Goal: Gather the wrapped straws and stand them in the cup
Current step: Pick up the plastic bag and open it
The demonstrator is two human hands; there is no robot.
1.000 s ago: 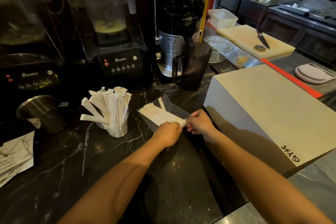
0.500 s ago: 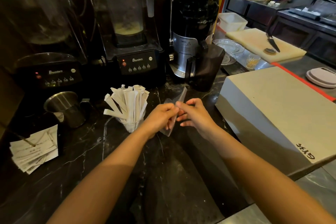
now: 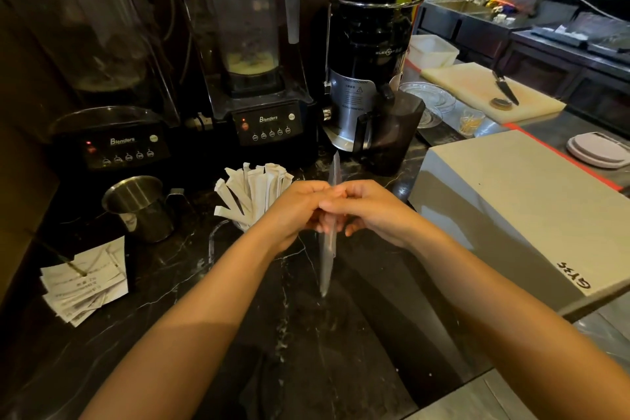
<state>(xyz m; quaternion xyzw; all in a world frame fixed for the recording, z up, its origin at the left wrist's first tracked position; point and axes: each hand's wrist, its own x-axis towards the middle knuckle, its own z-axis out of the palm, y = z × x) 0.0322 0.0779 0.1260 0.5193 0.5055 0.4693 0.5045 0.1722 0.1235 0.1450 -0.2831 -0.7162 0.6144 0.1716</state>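
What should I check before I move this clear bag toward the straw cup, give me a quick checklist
1. Bag held: ok. The left hand and right hand both pinch the clear bag, edge-on and upright.
2. Straws still in the bag: cannot tell; seen edge-on.
3. Cup upright: ok. The cup stands with wrapped straws fanned out of it.
4. Room in the cup: cannot tell; the left hand hides part of it.
5. Path clear: ok. The steel pitcher sits left of the cup, out of the way.

Both forearms bare to each hand, no sleeves, rings or watch.
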